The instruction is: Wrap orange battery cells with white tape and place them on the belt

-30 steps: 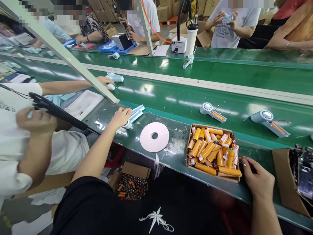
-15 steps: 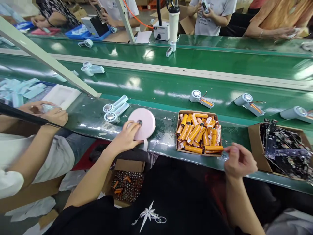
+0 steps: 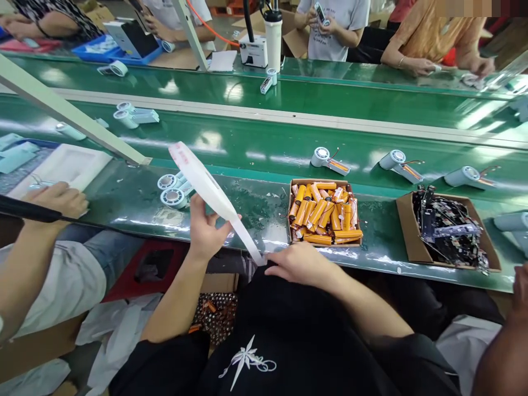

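The right hand point(image 3: 303, 267) pinches the free end of the tape strip point(image 3: 249, 242) between thumb and curled fingers, to the right of the tape roll point(image 3: 206, 184). The left hand point(image 3: 206, 228), thumb and fingers part-closed, holds the roll tilted up by its lower edge. Beyond the roll lie pale blue fan housings point(image 3: 173, 197); to its right sits the box of orange cells point(image 3: 324, 214).
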`<state>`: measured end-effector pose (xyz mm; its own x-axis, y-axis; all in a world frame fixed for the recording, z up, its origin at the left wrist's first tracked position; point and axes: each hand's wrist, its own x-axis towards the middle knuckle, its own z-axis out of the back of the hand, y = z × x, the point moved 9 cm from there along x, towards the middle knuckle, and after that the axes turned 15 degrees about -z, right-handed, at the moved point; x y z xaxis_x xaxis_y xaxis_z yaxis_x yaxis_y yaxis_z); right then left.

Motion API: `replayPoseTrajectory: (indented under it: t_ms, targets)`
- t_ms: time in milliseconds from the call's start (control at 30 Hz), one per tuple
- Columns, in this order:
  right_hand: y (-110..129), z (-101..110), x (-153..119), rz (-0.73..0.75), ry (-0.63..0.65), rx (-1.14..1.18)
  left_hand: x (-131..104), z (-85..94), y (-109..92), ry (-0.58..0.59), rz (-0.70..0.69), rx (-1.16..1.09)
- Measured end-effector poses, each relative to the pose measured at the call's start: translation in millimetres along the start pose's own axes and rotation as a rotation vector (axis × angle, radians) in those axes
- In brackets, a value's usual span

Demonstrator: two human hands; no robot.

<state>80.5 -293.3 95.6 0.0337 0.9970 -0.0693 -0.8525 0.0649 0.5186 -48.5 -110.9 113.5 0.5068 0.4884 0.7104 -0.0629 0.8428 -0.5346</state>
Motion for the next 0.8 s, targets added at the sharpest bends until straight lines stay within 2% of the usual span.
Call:
replayPoseTrajectory:
  t_ms: [67,167,233,300,367,467,533,600,667,800]
  targets:
    - [-11.8,33.1,-3.7,0.046,-0.099,-0.063,-5.4,-3.6,9.7,-0.010,0.076,-0.029]
    - [-37.2,71.3,1.5,0.008,-0.219,-0.248,-10.3,-19.7,3.1,0.069,0.035,-0.002]
    - [-52.6,77.8,9.9,-0.034,-0.222,-0.342,-12.6,-33.5,-7.3,0.143,-0.040,0.040]
    - [-61.4,79.8,16.1,-0.043,-0.243,-0.286,-13.6,-44.5,-18.5,0.202,-0.128,0.110]
    - [-69.5,87.1,16.9,-0.069,-0.322,-0.054,-13.0,-51.5,-30.2,0.244,-0.223,0.178]
    - [-88.4,98.4,8.4,-0.169,-0.433,0.446,-9.6,-51.8,-49.5,0.248,-0.356,0.250]
    - [-95.3,98.3,1.8,-0.223,-0.429,0.706,-7.6,-50.2,-61.4,0.258,-0.419,0.300]
    - [-93.8,97.7,-3.4,-0.248,-0.393,0.843,-6.7,-49.9,-71.3,0.287,-0.461,0.347]
    - [-88.6,100.7,-8.0,-0.270,-0.371,0.836,-6.9,-50.5,-78.6,0.319,-0.488,0.385]
    - [-80.2,116.4,-17.1,-0.316,-0.431,0.512,-8.4,-52.8,-84.2,0.369,-0.500,0.428]
